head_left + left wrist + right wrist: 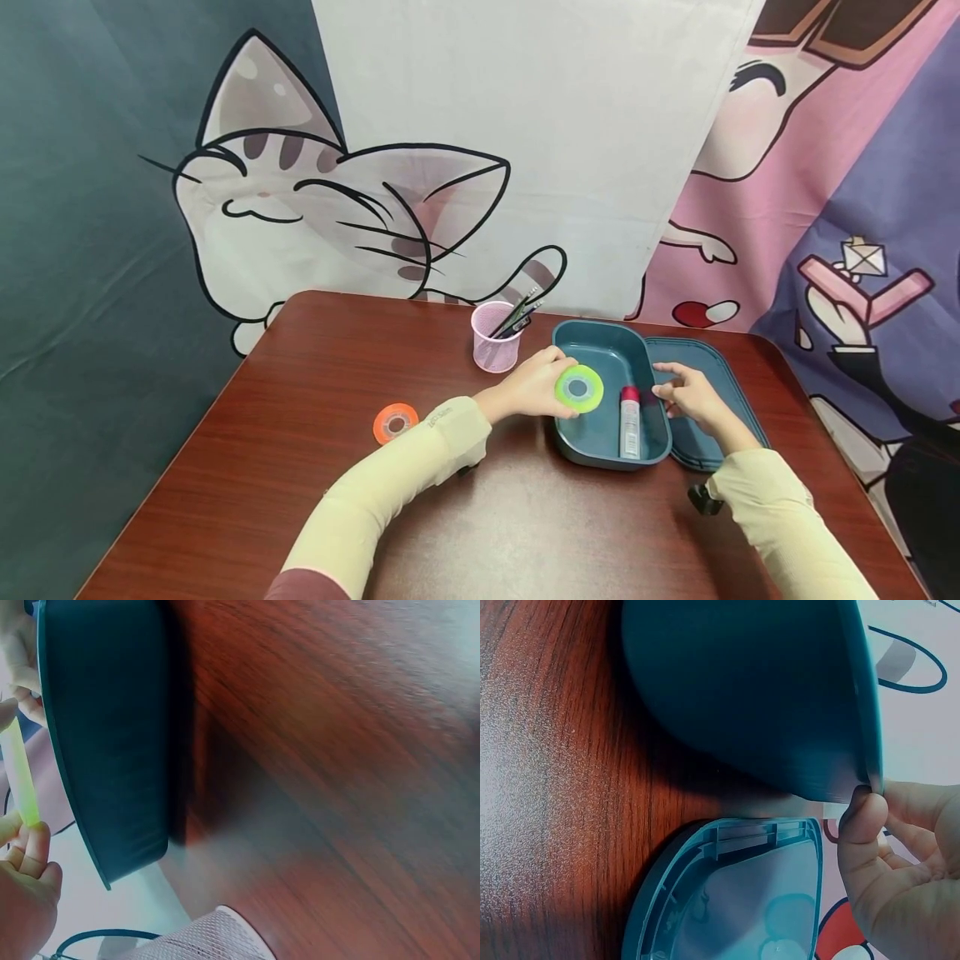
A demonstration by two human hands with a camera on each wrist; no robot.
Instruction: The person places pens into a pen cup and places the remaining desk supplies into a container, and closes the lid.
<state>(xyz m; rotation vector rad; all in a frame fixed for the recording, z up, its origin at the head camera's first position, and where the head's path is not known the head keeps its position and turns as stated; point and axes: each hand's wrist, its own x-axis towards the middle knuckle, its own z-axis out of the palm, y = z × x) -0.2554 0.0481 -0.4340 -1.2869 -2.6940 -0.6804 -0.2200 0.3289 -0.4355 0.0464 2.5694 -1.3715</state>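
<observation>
My left hand (pixel 534 385) grips a yellow-green roll of tape (pixel 592 390) by its edges, over the left side of an open blue-green box (pixel 652 329). In the left wrist view the tape roll (pixel 22 784) shows edge-on, between thumb and fingers, beside the box wall (pixel 105 742). On the opposite side my right hand (pixel 693 396) pinches the box's rim, with the thumb on the outside in the right wrist view. Inside the box lies a white tube with a red cap (pixel 630 425).
The box's lid (pixel 701 433) lies right of the box, partly under the right hand. Behind the left hand stands a pink mesh cup (pixel 495 354) with several pens. An orange roll of tape (pixel 384 423) lies left on the brown table (pixel 300 467). A cartoon-printed cloth hangs behind.
</observation>
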